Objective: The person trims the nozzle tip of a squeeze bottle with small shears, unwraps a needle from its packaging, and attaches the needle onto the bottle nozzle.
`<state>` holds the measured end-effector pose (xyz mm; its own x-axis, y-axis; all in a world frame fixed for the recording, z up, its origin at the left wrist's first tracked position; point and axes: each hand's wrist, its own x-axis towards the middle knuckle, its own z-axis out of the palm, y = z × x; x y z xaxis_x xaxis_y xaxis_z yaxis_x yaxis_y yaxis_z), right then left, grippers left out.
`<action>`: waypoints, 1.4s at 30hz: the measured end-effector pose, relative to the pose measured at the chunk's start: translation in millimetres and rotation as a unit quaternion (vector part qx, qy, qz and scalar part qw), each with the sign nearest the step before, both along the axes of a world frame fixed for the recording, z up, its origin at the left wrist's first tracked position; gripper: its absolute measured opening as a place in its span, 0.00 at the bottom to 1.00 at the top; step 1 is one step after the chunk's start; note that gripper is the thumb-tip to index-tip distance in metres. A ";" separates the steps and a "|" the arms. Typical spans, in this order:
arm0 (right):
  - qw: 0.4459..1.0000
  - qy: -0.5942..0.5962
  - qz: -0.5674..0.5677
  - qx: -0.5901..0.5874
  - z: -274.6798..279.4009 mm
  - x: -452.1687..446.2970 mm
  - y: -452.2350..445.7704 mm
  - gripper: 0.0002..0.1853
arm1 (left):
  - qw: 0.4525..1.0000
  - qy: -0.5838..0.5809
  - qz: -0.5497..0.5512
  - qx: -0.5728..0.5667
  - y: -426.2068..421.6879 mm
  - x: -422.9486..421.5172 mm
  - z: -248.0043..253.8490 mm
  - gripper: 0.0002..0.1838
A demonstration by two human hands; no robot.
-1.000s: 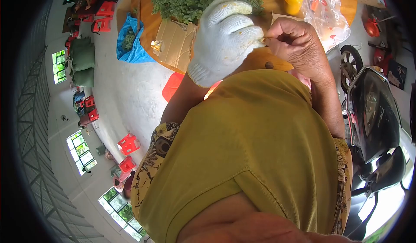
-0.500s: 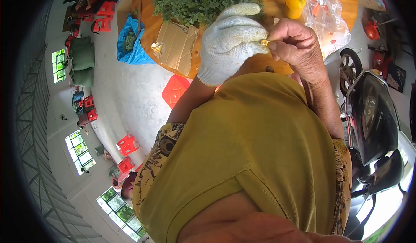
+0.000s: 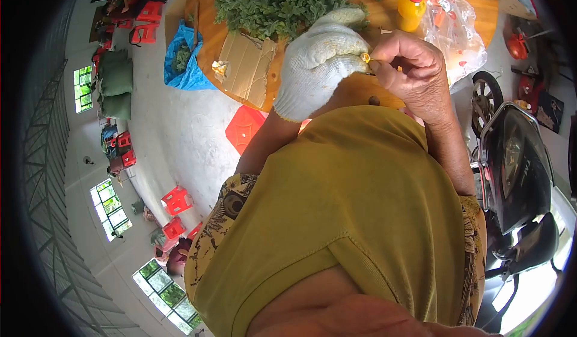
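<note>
My left hand (image 3: pixel 321 54) wears a white knitted glove with yellowish stains, its fingers curled. A small yellow-orange piece (image 3: pixel 365 57) shows at the glove's fingertips; its kind is too small to make out. Close against it, the bare thumb and forefinger of my right hand (image 3: pixel 412 66) are pinched together. Something thin and yellowish seems to run between the two hands, but I cannot tell what it is. Just beyond the glove lies a heap of green artificial-looking sprigs (image 3: pixel 282 3) on the round wooden table (image 3: pixel 360 91).
A red-capped bottle of yellow liquid (image 3: pixel 411 14) stands beside a clear plastic bag (image 3: pixel 460 30). Flattened cardboard (image 3: pixel 246 66) and a blue bag (image 3: pixel 180 66) lie to the left. Under the table edge is a red stool (image 3: pixel 243 127). A motorbike (image 3: pixel 517 157) stands at right.
The gloved fingers have curled in more around the small yellow piece. My right fingertips sit slightly lower and a little farther from it.
</note>
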<state>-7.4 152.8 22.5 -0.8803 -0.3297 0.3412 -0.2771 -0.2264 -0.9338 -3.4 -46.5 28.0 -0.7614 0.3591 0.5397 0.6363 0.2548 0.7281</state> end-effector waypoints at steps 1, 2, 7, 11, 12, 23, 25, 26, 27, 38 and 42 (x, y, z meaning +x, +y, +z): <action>1.000 0.020 -0.009 0.014 1.0 -0.7 -0.1 0.05 | 0.999 -0.033 0.007 0.008 1.2 1.6 2.1 0.11; 0.999 0.040 -0.018 0.028 2.1 -1.8 -0.2 0.06 | 0.998 -0.065 0.014 0.015 3.5 3.7 5.9 0.11; 0.992 0.081 -0.016 0.091 6.0 -10.2 7.9 0.07 | 0.981 -0.181 0.019 0.073 4.4 5.3 7.0 0.13; 0.999 -0.021 -0.006 0.026 -1.7 -11.8 14.8 0.06 | 0.983 -0.170 0.032 0.068 7.6 6.7 19.5 0.11; 0.999 -0.036 0.001 0.018 -2.5 -10.5 15.8 0.06 | 0.984 -0.164 0.038 0.055 8.8 7.1 22.8 0.11; 0.984 -0.117 0.083 0.105 -21.9 -2.8 4.7 0.09 | 0.998 0.015 0.027 -0.054 4.9 -1.7 16.1 0.09; 0.982 -0.130 0.094 0.095 -27.2 -2.1 2.5 0.10 | 0.997 0.024 0.026 -0.061 5.8 -2.0 16.9 0.10; 0.982 -0.134 0.098 0.094 -26.6 -2.2 2.3 0.10 | 0.997 0.030 0.025 -0.064 6.1 -2.5 17.6 0.10; 0.981 -0.137 0.101 0.093 -25.0 -2.2 2.3 0.10 | 0.997 0.036 0.022 -0.067 6.6 -2.9 18.3 0.10; 0.981 -0.129 0.099 0.102 -42.8 -6.8 -1.0 0.10 | 0.997 0.041 -0.001 -0.068 7.7 -6.8 18.9 0.10; 0.978 -0.142 0.104 0.113 -40.8 -6.4 1.4 0.10 | 0.997 0.048 -0.007 -0.067 10.2 -6.4 23.5 0.10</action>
